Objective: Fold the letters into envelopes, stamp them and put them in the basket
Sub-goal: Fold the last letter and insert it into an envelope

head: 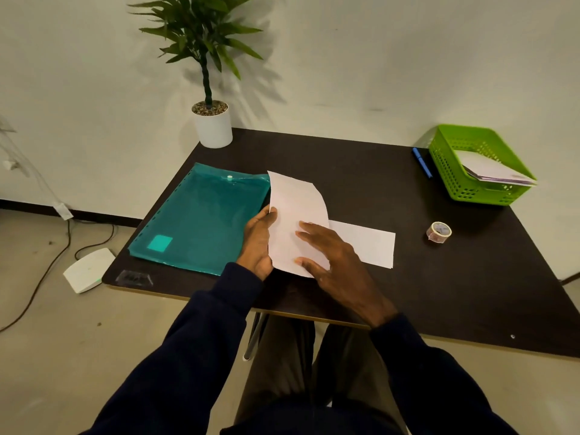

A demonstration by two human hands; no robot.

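My right hand (335, 265) lies flat, fingers spread, on the letter (298, 208). My left hand (257, 243) grips its left edge, and the sheet curls up over the desk (345, 171). A white envelope (367, 243) lies just behind, and the basket (448, 174) stands far right.

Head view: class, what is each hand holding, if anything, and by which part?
The left hand grips the paper sheet by its left edge; the right hand rests open on its lower right part.

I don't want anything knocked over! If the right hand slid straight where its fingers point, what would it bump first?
The right hand would likely meet the left hand holding the paper, then the teal folder.
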